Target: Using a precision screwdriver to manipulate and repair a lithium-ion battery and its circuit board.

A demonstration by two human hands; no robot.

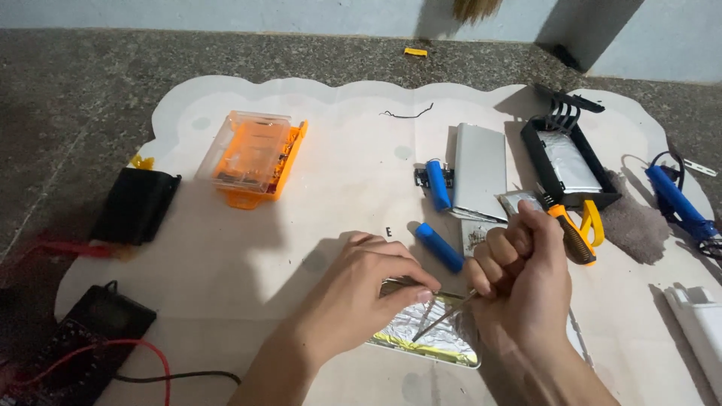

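Fingers (421,280) pinch foil pouch (432,338); rt hand (519,271) fists tweezers (444,316).

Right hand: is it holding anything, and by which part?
The right hand grips metal tweezers by their upper end, tips down on the silver foil pouch. The left hand pinches the pouch's upper edge.
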